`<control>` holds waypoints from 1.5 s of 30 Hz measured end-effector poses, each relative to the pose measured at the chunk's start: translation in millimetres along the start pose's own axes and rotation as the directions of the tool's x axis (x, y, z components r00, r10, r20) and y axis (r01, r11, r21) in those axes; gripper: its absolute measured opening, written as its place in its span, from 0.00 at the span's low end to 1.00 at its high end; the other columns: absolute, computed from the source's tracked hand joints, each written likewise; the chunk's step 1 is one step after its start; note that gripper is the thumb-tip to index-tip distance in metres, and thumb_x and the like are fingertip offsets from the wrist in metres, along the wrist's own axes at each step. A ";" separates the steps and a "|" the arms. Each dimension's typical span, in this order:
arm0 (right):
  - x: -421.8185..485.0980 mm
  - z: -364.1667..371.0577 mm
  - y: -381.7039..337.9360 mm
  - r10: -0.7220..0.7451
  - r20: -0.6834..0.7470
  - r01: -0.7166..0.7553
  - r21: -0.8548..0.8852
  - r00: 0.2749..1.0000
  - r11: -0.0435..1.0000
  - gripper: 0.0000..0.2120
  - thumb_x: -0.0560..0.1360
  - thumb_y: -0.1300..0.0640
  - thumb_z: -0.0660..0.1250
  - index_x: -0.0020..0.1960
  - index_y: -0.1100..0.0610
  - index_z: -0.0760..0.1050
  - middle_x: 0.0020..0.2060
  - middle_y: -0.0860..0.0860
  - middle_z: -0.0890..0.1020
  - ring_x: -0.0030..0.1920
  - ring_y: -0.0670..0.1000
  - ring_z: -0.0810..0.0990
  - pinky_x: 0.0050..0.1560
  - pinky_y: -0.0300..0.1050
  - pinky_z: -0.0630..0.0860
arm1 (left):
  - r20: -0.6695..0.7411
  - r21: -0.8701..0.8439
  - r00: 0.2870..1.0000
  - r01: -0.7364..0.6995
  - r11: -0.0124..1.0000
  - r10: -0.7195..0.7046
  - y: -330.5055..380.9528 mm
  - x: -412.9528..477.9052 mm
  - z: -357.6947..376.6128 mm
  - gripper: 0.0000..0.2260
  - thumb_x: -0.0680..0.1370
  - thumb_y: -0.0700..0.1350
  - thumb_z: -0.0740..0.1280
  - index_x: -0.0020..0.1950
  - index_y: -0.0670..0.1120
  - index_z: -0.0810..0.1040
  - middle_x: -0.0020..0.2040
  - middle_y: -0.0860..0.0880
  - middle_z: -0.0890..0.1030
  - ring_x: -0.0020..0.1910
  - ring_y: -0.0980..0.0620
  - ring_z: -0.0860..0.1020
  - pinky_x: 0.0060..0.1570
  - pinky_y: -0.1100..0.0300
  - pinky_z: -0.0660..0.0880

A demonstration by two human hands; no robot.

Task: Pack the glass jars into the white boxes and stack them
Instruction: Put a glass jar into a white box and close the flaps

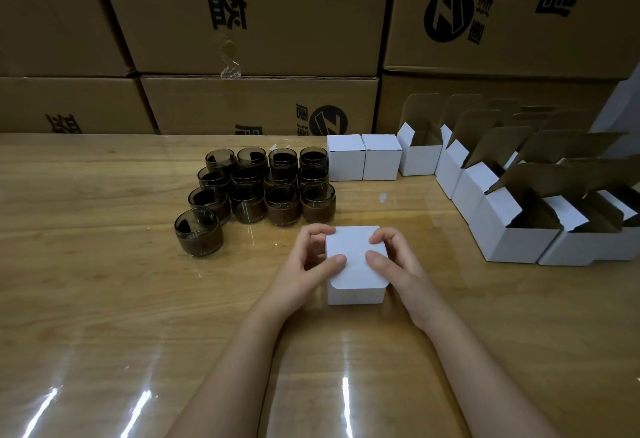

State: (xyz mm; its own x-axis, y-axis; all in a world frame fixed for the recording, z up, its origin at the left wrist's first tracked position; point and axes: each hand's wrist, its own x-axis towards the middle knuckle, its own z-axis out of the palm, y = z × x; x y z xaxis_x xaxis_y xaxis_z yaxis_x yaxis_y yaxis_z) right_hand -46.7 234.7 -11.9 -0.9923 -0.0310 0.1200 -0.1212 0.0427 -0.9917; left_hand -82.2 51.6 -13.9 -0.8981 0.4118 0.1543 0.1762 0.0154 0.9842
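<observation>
Stacked brown cartons [256,22] back your desk [104,299]. Item: white box [356,278], desk centre; your left hand [311,261] and right hand [393,261] curl round it, thumbs pressing the lid. Step, likely: closing. Next: seat flap, stack by closed boxes [363,157]. Glass jars [263,191] wait behind.

Highly glossy, reflective wood-grain table [104,299]; smooth, shiny dark glass jars [282,207]; matt white card box [353,250], open boxes [512,245] raw brown inside; matt brown cardboard cartons [259,105] with crinkled glossy tape [230,63].
</observation>
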 end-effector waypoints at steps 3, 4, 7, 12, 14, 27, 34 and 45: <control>-0.3 0.6 -0.4 0.018 -0.007 -0.018 -0.016 1.000 1.000 0.15 0.62 0.40 0.66 0.47 0.41 0.71 0.48 0.47 0.75 0.48 0.48 0.75 0.42 0.41 0.71 | 0.003 0.012 1.000 0.008 1.000 -0.008 -0.2 0.3 -0.3 0.16 0.71 0.51 0.69 0.57 0.61 0.71 0.53 0.56 0.79 0.54 0.59 0.78 0.50 0.66 0.74; -0.1 0.8 -0.7 0.022 -0.010 -0.022 -0.020 1.000 1.000 0.14 0.62 0.40 0.66 0.46 0.41 0.71 0.48 0.48 0.75 0.48 0.49 0.75 0.42 0.42 0.71 | 0.001 0.013 1.000 0.010 1.000 -0.010 -0.2 0.4 -0.2 0.16 0.70 0.53 0.69 0.56 0.62 0.72 0.53 0.56 0.79 0.54 0.59 0.78 0.50 0.67 0.74; 1.1 1.1 -1.0 0.031 -0.011 -0.032 -0.020 0.999 0.999 0.13 0.61 0.41 0.65 0.46 0.40 0.71 0.48 0.48 0.75 0.47 0.49 0.74 0.41 0.42 0.71 | -0.004 0.020 1.000 0.020 1.000 -0.020 -0.8 1.0 0.0 0.18 0.67 0.57 0.69 0.56 0.64 0.71 0.53 0.56 0.79 0.53 0.59 0.78 0.49 0.67 0.74; -0.3 -0.1 -0.3 0.024 0.001 -0.024 -0.013 1.000 1.000 0.14 0.63 0.40 0.66 0.48 0.40 0.75 0.48 0.43 0.77 0.47 0.45 0.76 0.44 0.38 0.72 | -0.007 0.025 1.000 0.014 1.000 -0.014 -1.8 1.0 0.1 0.18 0.68 0.58 0.68 0.56 0.64 0.71 0.53 0.57 0.79 0.54 0.59 0.78 0.50 0.66 0.74; -1.1 -0.2 -0.4 0.023 -0.006 -0.023 -0.014 1.000 1.000 0.16 0.63 0.38 0.67 0.50 0.40 0.77 0.50 0.42 0.78 0.48 0.44 0.77 0.45 0.37 0.73 | -0.003 0.019 1.000 0.011 1.000 -0.011 -0.7 0.8 0.4 0.18 0.68 0.59 0.68 0.57 0.63 0.71 0.53 0.57 0.79 0.54 0.59 0.77 0.51 0.66 0.74; -4.0 -4.7 -3.4 0.034 0.116 -0.037 0.025 0.993 0.999 0.28 0.62 0.41 0.73 0.61 0.35 0.71 0.54 0.38 0.78 0.54 0.40 0.78 0.47 0.36 0.76 | 0.094 0.035 0.995 0.025 0.999 -0.029 2.9 -3.5 -2.9 0.31 0.65 0.56 0.74 0.66 0.61 0.67 0.63 0.53 0.76 0.58 0.61 0.76 0.52 0.68 0.72; -1.2 -5.8 -0.4 0.073 0.108 -0.072 -0.011 0.991 0.997 0.34 0.59 0.43 0.77 0.62 0.34 0.69 0.60 0.45 0.75 0.60 0.46 0.76 0.53 0.40 0.76 | 0.034 0.053 0.999 0.026 0.998 -0.028 -0.6 -1.2 -3.6 0.31 0.65 0.57 0.74 0.66 0.63 0.69 0.62 0.54 0.78 0.61 0.56 0.76 0.59 0.59 0.74; -2.7 -14.6 -3.6 0.080 0.216 -0.095 0.061 0.973 0.994 0.33 0.62 0.48 0.76 0.64 0.35 0.70 0.64 0.46 0.72 0.60 0.43 0.75 0.52 0.37 0.75 | 0.112 0.024 0.992 0.061 0.998 -0.064 0.0 -1.6 -4.9 0.33 0.69 0.46 0.73 0.71 0.61 0.64 0.63 0.57 0.75 0.60 0.62 0.75 0.54 0.66 0.73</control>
State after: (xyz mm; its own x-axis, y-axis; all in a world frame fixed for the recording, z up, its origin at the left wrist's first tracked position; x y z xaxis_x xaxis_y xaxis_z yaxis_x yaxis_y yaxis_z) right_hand -44.0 249.2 -8.0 -0.9698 -0.2423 0.0276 -0.0245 -0.0155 -0.9996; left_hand -82.7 46.5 -13.7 -0.8567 0.5095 0.0808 0.1304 0.0624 0.9895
